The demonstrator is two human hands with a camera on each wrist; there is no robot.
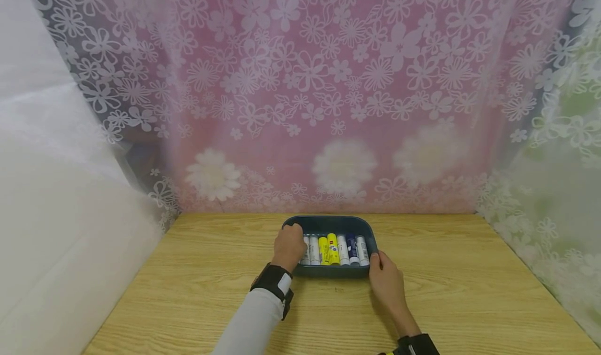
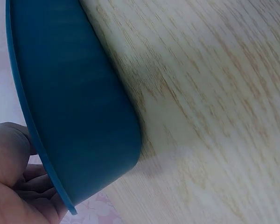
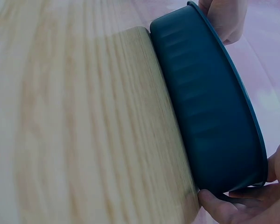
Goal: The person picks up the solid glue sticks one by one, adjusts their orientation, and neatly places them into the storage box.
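On the wooden desk, both hands grip the blue tray: left hand, right hand; tubes already lie inside.

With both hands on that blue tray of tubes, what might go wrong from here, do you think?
The tubes lie loose in a row in the tray; tilting it may roll them together or out. The right hand holds only the near right corner, so its grip may slip. The left hand reaches inside and may knock the leftmost tubes.
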